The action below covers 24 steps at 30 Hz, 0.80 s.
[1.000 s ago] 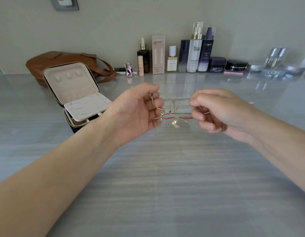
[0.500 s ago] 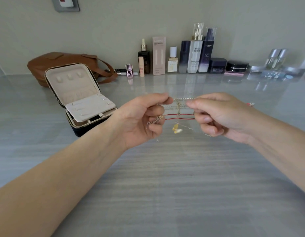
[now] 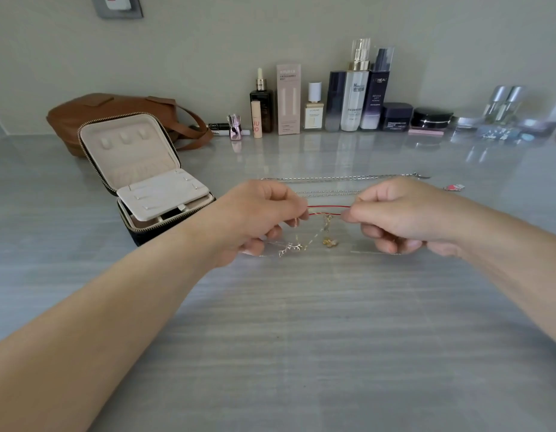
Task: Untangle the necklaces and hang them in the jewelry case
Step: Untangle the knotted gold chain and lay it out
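Nearest to us is bare grey table (image 3: 301, 338), with both forearms reaching in over it. The left hand (image 3: 258, 216) and right hand (image 3: 395, 216) sit level and near each other, and both have their fingers curled. Each pinches one end of the red cord (image 3: 328, 207) between thumb and forefinger.

The cord runs left-right, pulled straight across the short gap between the hands. That axis is what we think the next move turns on. A gold chain (image 3: 317, 233) crosses the cord about midway, maybe a touch nearer the right hand, then drops down-left. It carries a clover pendant (image 3: 329, 242), and a branch pendant (image 3: 290, 248) lies just beside the left hand's lower fingers. We judge the snag is at that crossing, so either hand could reach it.

Just beyond the hands, the silver chains (image 3: 332, 178) also lie left-right. We cannot tell whether they are held or resting on the table. A small red charm (image 3: 454, 187) lies far right of them.

The jewelry case (image 3: 164, 226) stands open to the far left, nearer the left hand, with its lid hooks bare. We judge nothing is hung yet. Behind it are a brown bag (image 3: 114, 110) and a row of cosmetic bottles (image 3: 354, 88) against the wall.
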Tool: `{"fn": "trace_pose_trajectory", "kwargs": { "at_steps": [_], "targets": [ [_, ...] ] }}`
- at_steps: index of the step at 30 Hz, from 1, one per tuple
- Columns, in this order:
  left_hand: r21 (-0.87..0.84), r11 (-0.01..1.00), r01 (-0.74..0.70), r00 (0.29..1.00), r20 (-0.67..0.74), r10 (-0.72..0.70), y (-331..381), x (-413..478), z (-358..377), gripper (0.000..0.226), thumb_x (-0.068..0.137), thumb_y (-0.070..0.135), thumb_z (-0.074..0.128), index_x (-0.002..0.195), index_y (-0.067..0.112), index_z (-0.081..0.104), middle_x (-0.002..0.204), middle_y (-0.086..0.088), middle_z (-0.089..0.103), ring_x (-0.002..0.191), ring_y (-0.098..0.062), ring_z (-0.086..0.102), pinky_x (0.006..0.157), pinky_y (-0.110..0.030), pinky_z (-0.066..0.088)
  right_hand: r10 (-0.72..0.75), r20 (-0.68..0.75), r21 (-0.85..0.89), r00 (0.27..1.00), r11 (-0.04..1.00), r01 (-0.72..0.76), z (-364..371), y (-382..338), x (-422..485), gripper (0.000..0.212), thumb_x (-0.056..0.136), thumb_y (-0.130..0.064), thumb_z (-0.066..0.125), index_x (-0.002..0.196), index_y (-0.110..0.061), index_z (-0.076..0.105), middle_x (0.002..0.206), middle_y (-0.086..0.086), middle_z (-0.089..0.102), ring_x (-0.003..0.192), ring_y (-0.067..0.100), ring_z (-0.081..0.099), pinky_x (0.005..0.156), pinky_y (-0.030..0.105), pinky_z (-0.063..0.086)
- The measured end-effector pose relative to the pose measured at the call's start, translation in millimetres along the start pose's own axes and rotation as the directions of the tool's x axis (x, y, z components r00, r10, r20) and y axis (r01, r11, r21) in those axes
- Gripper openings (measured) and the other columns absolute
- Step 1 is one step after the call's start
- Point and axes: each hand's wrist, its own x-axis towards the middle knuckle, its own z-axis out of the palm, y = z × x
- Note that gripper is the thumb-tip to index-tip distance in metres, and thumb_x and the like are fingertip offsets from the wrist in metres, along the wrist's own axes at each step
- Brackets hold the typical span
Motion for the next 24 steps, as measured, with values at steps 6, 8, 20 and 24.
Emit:
{"fn": "trace_pose_trajectory", "kwargs": {
  "at_steps": [6, 8, 20, 24],
  "targets": [
    [0.214, 0.972, -0.094, 0.993, -0.043, 0.105, 3.2, -3.2, -1.2, 0.021, 0.088, 0.024, 0.057, 0.068, 0.021, 0.063, 0.08, -0.002, 0.057, 0.06, -0.013, 0.041, 0.038, -0.016, 0.027, -0.022, -0.036, -0.112, 0.999, 0.993, 0.018, 0.1, -0.4, 0.2, 0.036, 0.085, -0.025, 0.062, 0.054, -0.015, 0.045, 0.051, 0.001, 0.041, 0.032, 0.01, 0.042, 0.039, 0.017, 0.019],
    [0.221, 0.971, -0.094, 0.994, -0.035, 0.104, 3.4, -3.5, -1.6, 0.021, 0.088, 0.026, 0.058, 0.068, 0.022, 0.062, 0.078, 0.003, 0.06, 0.059, -0.01, 0.044, 0.037, -0.015, 0.028, -0.025, -0.031, -0.142, 0.999, 0.99, 0.02, -1.4, 0.2, -0.5, 0.031, 0.084, -0.028, 0.064, 0.058, -0.015, 0.051, 0.055, 0.002, 0.046, 0.036, 0.01, 0.047, 0.04, 0.017, 0.02],
    [-0.048, 0.999, -0.02, 1.0, -0.001, 0.02, 3.1, -3.7, 3.5, 0.019, 0.092, 0.023, 0.054, 0.075, 0.017, 0.063, 0.069, 0.004, 0.059, 0.05, -0.005, 0.044, 0.033, -0.012, 0.02, -0.211, 0.002, -0.277, 0.978, 0.939, 0.203, -2.8, 0.1, -2.0, 0.015, 0.073, -0.031, 0.074, 0.066, -0.019, 0.069, 0.052, -0.009, 0.063, 0.047, -0.003, 0.054, 0.055, 0.013, 0.043],
    [-0.149, 0.989, -0.002, 1.0, 0.022, 0.005, 3.4, -4.0, 2.7, 0.02, 0.093, 0.023, 0.053, 0.075, 0.016, 0.06, 0.068, 0.003, 0.059, 0.051, -0.005, 0.045, 0.032, -0.012, 0.019, -0.339, -0.031, -0.29, 0.94, 0.904, 0.316, 0.1, -2.1, -2.9, 0.021, 0.067, -0.042, 0.075, 0.065, -0.023, 0.069, 0.051, -0.011, 0.059, 0.048, 0.0, 0.049, 0.051, 0.013, 0.039]
  ]
}}
